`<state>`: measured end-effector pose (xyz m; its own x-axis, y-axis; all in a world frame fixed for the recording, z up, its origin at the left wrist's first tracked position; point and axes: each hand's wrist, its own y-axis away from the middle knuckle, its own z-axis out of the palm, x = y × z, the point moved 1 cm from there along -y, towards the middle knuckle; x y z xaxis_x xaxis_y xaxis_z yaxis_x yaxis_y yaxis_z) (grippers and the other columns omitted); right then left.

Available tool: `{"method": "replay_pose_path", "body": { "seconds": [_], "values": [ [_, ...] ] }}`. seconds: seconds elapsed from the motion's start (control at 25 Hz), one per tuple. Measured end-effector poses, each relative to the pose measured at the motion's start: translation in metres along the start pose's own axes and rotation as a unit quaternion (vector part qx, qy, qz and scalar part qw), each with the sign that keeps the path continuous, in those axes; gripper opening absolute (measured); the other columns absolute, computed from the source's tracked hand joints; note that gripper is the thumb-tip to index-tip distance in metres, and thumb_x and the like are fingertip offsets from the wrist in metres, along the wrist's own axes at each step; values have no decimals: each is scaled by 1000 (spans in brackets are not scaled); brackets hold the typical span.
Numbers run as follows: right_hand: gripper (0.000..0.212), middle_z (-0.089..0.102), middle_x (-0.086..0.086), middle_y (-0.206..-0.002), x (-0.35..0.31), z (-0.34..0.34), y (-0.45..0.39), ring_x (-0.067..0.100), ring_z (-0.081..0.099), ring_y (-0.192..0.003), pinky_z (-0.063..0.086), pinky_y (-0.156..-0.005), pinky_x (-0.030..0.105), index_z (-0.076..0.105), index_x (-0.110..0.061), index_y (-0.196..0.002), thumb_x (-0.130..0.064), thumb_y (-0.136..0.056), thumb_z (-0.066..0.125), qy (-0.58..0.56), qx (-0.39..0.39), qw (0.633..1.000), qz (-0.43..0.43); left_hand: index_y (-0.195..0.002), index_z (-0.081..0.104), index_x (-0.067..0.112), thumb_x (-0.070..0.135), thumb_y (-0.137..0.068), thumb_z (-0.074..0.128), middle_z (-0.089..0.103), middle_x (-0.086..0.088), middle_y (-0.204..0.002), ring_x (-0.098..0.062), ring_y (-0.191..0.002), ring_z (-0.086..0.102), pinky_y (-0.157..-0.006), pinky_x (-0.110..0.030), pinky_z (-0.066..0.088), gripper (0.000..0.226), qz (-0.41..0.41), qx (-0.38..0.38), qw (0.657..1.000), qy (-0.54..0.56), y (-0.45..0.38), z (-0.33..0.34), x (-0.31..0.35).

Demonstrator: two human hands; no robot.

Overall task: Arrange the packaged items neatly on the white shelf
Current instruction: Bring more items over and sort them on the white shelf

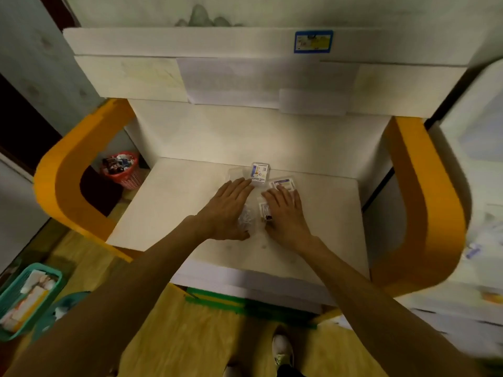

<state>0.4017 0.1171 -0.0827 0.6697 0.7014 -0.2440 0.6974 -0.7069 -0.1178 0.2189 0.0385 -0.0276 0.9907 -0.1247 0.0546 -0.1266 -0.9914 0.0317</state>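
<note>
Both hands are lying flat on the white shelf (168,213), a smooth matte board with square edges, set between two curved orange side panels (68,180). The left hand (227,210) is resting palm down with fingers straight and relaxed, its fingertips touching the near edge of a small white box (260,173) with blue print, which is sitting toward the back of the shelf. A crinkled clear packet (247,219) is lying just beside this hand's thumb side. The right hand (285,210) is also lying spread and released, pressing down on a flat clear sachet (264,209) with a printed label; its fingertips are reaching a second flat packet (283,183) with a blue stripe, just right of the box. All the packs are sitting close together mid-shelf. A red mesh bin (122,170) is standing left of the shelf, below it.
</note>
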Motion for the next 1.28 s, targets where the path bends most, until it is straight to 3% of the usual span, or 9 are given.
{"method": "replay_pose_path", "body": {
  "seconds": [0.24,0.36,0.48,0.68,0.88,0.96,1.08,1.28],
  "values": [
    [77,39,3,-152,-18,-14,35,26,32,-140,29,-112,43,34,-22,-151,-32,-83,70,3,14,995,102,-137,40,23,72,-69,71,15,-6,-164,-27,-153,2,-122,-39,1,89,43,7,999,18,13,1,-8],
    [84,34,3,-155,-25,-17,62,26,30,-141,29,-114,42,26,-20,-155,-22,-82,69,-23,0,989,148,-133,46,18,66,-69,75,25,-6,-161,-26,-151,10,-122,-38,7,85,70,36,997,24,20,5,-4],
    [87,37,5,-154,-27,-22,89,29,39,-136,39,-109,43,25,-20,-155,-16,-80,69,-95,18,974,207,-129,49,17,65,-64,78,39,-4,-152,-25,-147,22,-120,-35,17,85,54,36,997,49,25,2,1],
    [83,51,0,-141,-34,-61,130,22,52,-123,48,-93,32,33,-23,-149,-26,-78,75,-190,123,931,285,-132,50,22,64,-64,81,56,1,-133,-21,-117,55,-93,-34,46,86,23,34,988,151,36,-26,23],
    [81,51,0,-139,-31,-141,152,21,60,-114,54,-82,29,36,-23,-143,-34,-77,82,-172,219,927,252,-130,52,21,56,-65,85,55,2,-129,-19,-106,60,-83,-34,52,80,54,161,964,206,23,-86,83],
    [79,52,1,-136,-26,-177,165,20,60,-112,50,-77,25,39,-20,-141,-36,-77,82,-162,270,920,231,-125,54,17,53,-65,86,52,-1,-126,-19,-98,60,-77,-34,56,77,77,226,947,215,14,-107,116],
    [78,49,0,-138,-7,-220,200,17,56,-114,51,-79,30,41,-21,-142,-46,-78,79,-151,350,901,206,-120,55,16,55,-66,83,50,-4,-119,-19,-91,59,-71,-34,57,72,84,305,919,237,4,-132,176],
    [75,45,-3,-140,51,-263,285,13,56,-116,54,-82,27,43,-25,-143,-49,-80,78,-141,449,853,226,-123,53,20,61,-63,79,50,-1,-122,-19,-98,60,-74,-38,58,77,120,351,889,268,-4,-163,294]
  ]
}}
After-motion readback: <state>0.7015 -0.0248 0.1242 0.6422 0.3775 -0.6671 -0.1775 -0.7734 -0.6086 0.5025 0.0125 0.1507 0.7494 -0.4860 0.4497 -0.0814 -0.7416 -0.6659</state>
